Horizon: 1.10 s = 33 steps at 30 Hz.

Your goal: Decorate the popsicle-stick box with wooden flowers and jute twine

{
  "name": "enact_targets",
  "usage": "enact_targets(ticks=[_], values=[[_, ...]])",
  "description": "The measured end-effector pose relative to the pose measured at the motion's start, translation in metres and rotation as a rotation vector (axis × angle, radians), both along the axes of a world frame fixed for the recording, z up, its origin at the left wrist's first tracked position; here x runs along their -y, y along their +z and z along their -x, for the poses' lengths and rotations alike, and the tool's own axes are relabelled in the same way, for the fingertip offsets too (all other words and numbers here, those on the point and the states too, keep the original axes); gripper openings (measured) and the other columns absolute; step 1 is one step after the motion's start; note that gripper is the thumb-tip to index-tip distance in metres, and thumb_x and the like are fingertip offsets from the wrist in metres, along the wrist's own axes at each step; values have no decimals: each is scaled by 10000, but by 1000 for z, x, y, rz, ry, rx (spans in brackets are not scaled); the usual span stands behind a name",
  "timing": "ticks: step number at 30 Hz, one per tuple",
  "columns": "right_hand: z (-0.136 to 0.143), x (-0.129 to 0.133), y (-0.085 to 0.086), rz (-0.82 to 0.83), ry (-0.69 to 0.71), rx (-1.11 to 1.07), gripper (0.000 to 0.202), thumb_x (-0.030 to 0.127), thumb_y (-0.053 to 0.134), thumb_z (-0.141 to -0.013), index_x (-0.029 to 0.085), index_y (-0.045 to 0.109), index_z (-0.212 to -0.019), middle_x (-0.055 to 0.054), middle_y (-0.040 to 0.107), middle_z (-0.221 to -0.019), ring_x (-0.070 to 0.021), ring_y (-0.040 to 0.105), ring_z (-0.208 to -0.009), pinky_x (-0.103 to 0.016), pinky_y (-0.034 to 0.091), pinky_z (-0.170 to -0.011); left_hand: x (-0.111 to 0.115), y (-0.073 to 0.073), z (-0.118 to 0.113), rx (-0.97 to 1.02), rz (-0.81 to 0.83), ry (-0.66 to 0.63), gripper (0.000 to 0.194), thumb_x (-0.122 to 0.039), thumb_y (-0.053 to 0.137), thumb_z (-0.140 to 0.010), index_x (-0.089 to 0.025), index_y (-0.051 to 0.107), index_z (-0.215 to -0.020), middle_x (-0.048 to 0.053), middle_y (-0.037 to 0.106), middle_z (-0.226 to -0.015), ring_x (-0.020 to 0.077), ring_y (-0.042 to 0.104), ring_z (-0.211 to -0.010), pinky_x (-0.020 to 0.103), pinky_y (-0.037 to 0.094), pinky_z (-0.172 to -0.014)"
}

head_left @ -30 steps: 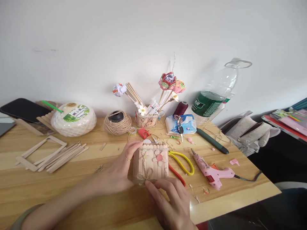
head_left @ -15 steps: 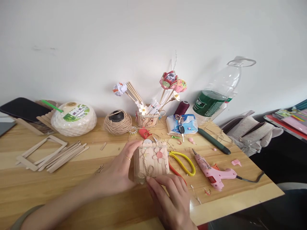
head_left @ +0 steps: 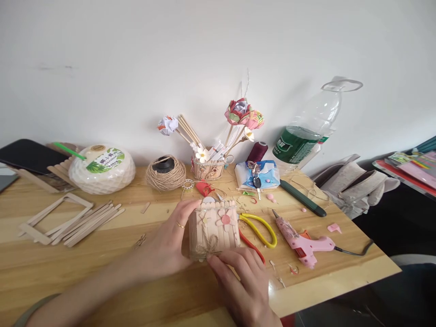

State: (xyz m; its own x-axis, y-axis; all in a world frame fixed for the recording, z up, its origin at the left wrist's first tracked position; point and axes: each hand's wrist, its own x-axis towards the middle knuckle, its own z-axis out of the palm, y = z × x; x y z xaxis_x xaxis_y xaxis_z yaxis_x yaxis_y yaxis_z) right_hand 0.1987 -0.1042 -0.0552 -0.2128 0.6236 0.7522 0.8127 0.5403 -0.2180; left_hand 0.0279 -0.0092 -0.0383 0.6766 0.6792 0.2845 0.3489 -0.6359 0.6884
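A small box faced with upright wooden craft sticks (head_left: pixel 218 227) is held above the table's front part. It carries a pink flower (head_left: pixel 225 220), a smaller pale flower and a twine bow (head_left: pixel 209 245) near its lower edge. My left hand (head_left: pixel 177 236) grips the box by its left side, with the thumb hidden behind or under it. My right hand (head_left: pixel 238 281) has thumb and forefinger pinched at the bottom edge, by the bow's end. Whether those fingertips grip the twine or the box is too small to tell.
Yellow-and-red-handled pliers (head_left: pixel 260 230) and a pink glue gun (head_left: pixel 304 243) lie to the right. Loose craft sticks (head_left: pixel 93 225) and a stick frame (head_left: pixel 56 218) lie left. Behind are a twine ball (head_left: pixel 165 174), a flower holder (head_left: pixel 208 170) and a tilted bottle (head_left: pixel 296 143).
The right fingertips have shifted slightly down from the bow, and more of it shows. The view has moved a little, while the left hand keeps its hold on the box.
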Motion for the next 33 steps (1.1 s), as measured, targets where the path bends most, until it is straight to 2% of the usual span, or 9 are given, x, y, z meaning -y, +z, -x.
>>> enact_targets(ticks=[6, 12, 19, 29, 33], values=[[-2, 0, 3, 19, 28, 12, 210, 75, 464, -889, 111, 635, -1005, -61, 653, -784, -149, 565, -708, -287, 410, -608, 1, 0, 1, -11, -7, -1, 836, -286, 637, -735, -293, 65, -1345, 129, 285, -1330, 290, 399, -1203, 481, 409, -977], [-4, 0, 3, 25, 68, -38, 152, 49, 531, -838, 95, 632, -942, -71, 641, -779, -151, 562, -704, -283, 433, -616, -1, 0, 1, -8, -32, -16, 830, -283, 633, -739, -288, 64, -1343, 132, 294, -1317, 289, 414, -1187, 481, 416, -967], [-2, 0, 5, 45, 54, -30, 155, 80, 495, -867, 123, 632, -923, -62, 641, -783, -147, 562, -702, -280, 447, -613, 0, 1, 2, -14, -14, -19, 834, -335, 638, -745, -296, 52, -1338, 134, 296, -1312, 292, 428, -1171, 480, 437, -939], [-4, -2, -1, 35, 36, 7, 256, 58, 557, -836, 94, 604, -1085, -79, 624, -843, -153, 563, -728, -279, 456, -615, 0, 1, 2, -34, -2, -15, 868, -306, 658, -729, -311, 35, -1333, 129, 300, -1302, 294, 443, -1152, 476, 450, -913], [-3, -1, -6, -2, -12, -54, 217, 89, 602, -817, 116, 616, -1032, -61, 597, -841, -139, 573, -747, -248, 488, -640, 0, 1, 2, -36, -16, -24, 888, -279, 661, -723, -320, 23, -1339, 129, 299, -1307, 296, 436, -1160, 482, 441, -924]])
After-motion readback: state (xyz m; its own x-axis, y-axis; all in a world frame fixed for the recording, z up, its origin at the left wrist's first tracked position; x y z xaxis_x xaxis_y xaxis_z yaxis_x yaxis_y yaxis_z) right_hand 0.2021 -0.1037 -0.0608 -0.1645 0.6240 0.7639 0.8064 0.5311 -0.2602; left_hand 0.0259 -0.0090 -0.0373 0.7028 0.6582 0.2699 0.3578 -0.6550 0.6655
